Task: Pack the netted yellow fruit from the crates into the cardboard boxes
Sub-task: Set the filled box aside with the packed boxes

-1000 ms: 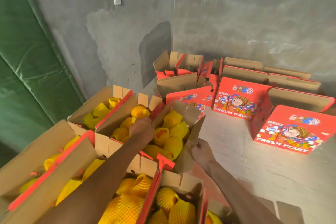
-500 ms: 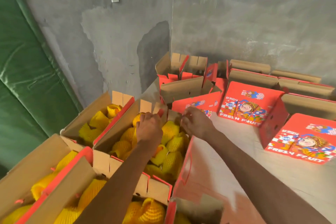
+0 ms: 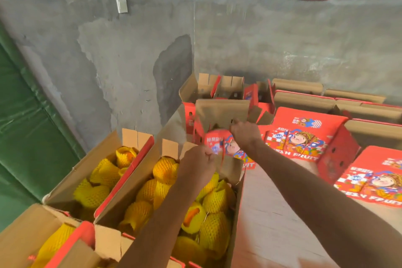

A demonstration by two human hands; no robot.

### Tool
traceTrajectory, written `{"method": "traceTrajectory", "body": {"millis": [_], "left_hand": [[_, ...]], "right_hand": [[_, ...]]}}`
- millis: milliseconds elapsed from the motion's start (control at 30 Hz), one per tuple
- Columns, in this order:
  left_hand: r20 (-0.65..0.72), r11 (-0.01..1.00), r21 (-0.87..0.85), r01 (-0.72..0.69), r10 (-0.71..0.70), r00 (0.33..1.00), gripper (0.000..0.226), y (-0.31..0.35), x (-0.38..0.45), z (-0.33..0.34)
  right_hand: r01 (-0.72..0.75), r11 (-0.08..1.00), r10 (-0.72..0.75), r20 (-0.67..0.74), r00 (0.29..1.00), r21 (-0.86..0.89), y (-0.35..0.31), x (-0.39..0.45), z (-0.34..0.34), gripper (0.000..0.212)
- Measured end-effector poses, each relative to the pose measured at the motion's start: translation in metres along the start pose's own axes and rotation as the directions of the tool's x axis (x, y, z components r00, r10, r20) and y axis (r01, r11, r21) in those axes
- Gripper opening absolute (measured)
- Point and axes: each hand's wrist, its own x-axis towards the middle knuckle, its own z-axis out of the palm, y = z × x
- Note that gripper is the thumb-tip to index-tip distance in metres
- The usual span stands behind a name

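Note:
An open cardboard box (image 3: 236, 209) in front of me is filled with netted yellow fruit (image 3: 214, 200). My left hand (image 3: 200, 160) is a fist at the box's far end, gripping a red-edged end flap (image 3: 228, 167). My right hand (image 3: 245, 134) reaches a little farther and pinches the lower edge of an upright brown cardboard flap (image 3: 221, 113). Which box that flap belongs to I cannot tell. My left forearm hides part of the fruit.
Another open box of netted fruit (image 3: 102, 185) stands to the left, and a third (image 3: 54, 243) at the near left. Shut red printed boxes (image 3: 304, 137) fill the right side. Open brown boxes (image 3: 217, 91) stand against the concrete wall. Green padding (image 3: 26, 126) lines the left.
Both hands have moved away from me to the box's far end. The right hand left the side flap and now pinches the upright brown flap. The view has tilted up.

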Motion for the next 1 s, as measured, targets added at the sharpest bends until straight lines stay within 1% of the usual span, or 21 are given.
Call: {"method": "traceTrajectory", "body": {"millis": [67, 200, 267, 300, 367, 400, 433, 467, 500, 567, 600, 633, 700, 733, 800, 833, 867, 900, 933, 967, 1000], "left_hand": [[-0.033, 0.991, -0.131, 0.002, -0.006, 0.999, 0.019, 0.012, -0.002, 0.002], [-0.154, 0.958, -0.285, -0.024, -0.021, 0.988, 0.059, 0.05, -0.002, 0.0], [-0.24, 0.943, -0.331, -0.042, -0.041, 0.97, 0.072, 0.072, -0.003, -0.006], [-0.293, 0.948, -0.314, -0.048, -0.049, 0.955, 0.077, 0.082, -0.004, -0.008], [-0.355, 0.974, -0.225, -0.007, -0.075, 0.932, 0.077, 0.097, -0.011, -0.012], [-0.351, 0.981, -0.193, 0.001, -0.07, 0.934, 0.071, 0.103, -0.014, -0.014], [-0.334, 0.975, -0.221, -0.028, -0.048, 0.941, 0.059, 0.11, -0.019, -0.014], [-0.292, 0.947, -0.317, -0.058, -0.039, 0.955, 0.04, 0.12, -0.026, -0.013], [-0.227, 0.879, -0.475, -0.051, -0.066, 0.972, 0.026, 0.134, -0.034, -0.012], [-0.059, 0.643, -0.762, 0.079, -0.19, 0.98, 0.029, 0.167, -0.051, -0.006], [0.021, 0.532, -0.832, 0.157, -0.253, 0.967, 0.03, 0.183, -0.061, -0.002], [0.058, 0.48, -0.856, 0.194, -0.284, 0.957, 0.031, 0.199, -0.072, 0.003], [0.134, 0.408, -0.879, 0.247, -0.286, 0.949, 0.033, 0.221, -0.095, 0.015], [0.24, 0.341, -0.883, 0.323, -0.264, 0.934, 0.036, 0.229, -0.111, 0.019], [0.505, 0.148, -0.844, 0.515, -0.102, 0.857, 0.052, 0.248, -0.147, 0.034], [0.591, 0.076, -0.803, 0.591, -0.025, 0.806, 0.058, 0.26, -0.167, 0.044], [0.642, 0.062, -0.766, 0.64, 0.038, 0.766, 0.056, 0.273, -0.19, 0.053], [0.672, 0.06, -0.741, 0.669, 0.078, 0.737, 0.06, 0.288, -0.212, 0.062], [0.689, 0.092, -0.725, 0.683, 0.082, 0.72, 0.071, 0.301, -0.234, 0.075], [0.751, 0.04, -0.66, 0.75, 0.06, 0.657, 0.07, 0.31, -0.252, 0.091], [0.787, -0.13, -0.612, 0.78, -0.008, 0.617, 0.054, 0.321, -0.267, 0.104]], "right_hand": [[-0.043, 0.999, 0.041, -0.077, 0.996, -0.023, 0.022, -0.001, -0.029, 0.032], [-0.174, 0.984, 0.162, -0.249, 0.955, -0.029, 0.072, -0.018, -0.109, 0.027], [-0.207, 0.978, 0.189, -0.297, 0.936, -0.028, 0.094, -0.034, -0.143, 0.024], [-0.218, 0.976, 0.199, -0.327, 0.924, -0.02, 0.106, -0.045, -0.157, 0.024], [-0.231, 0.973, 0.207, -0.389, 0.898, -0.016, 0.127, -0.073, -0.176, 0.029], [-0.229, 0.973, 0.205, -0.418, 0.885, -0.007, 0.137, -0.089, -0.182, 0.031], [-0.213, 0.977, 0.2, -0.446, 0.873, 0.022, 0.148, -0.108, -0.187, 0.029], [-0.188, 0.98, 0.197, -0.475, 0.858, 0.067, 0.158, -0.127, -0.189, 0.026], [-0.157, 0.979, 0.201, -0.508, 0.838, 0.127, 0.167, -0.147, -0.19, 0.021], [-0.078, 0.966, 0.21, -0.567, 0.797, 0.248, 0.186, -0.187, -0.184, 0.018], [-0.032, 0.951, 0.214, -0.584, 0.783, 0.306, 0.195, -0.21, -0.179, 0.019], [0.015, 0.927, 0.235, -0.609, 0.758, 0.376, 0.203, -0.234, -0.174, 0.021], [0.084, 0.82, 0.372, -0.64, 0.673, 0.566, 0.218, -0.287, -0.16, 0.026], [0.122, 0.749, 0.453, -0.639, 0.622, 0.651, 0.224, -0.315, -0.151, 0.031], [0.185, 0.639, 0.554, -0.614, 0.562, 0.746, 0.234, -0.37, -0.129, 0.035], [0.207, 0.589, 0.585, -0.589, 0.557, 0.781, 0.239, -0.396, -0.116, 0.035], [0.229, 0.531, 0.614, -0.557, 0.558, 0.815, 0.247, -0.421, -0.102, 0.035], [0.253, 0.47, 0.641, -0.524, 0.56, 0.846, 0.256, -0.443, -0.089, 0.036], [0.274, 0.414, 0.667, -0.494, 0.557, 0.868, 0.268, -0.466, -0.076, 0.038], [0.291, 0.362, 0.692, -0.465, 0.552, 0.886, 0.28, -0.488, -0.063, 0.039], [0.309, 0.309, 0.716, -0.433, 0.547, 0.9, 0.292, -0.51, -0.05, 0.037]]}}
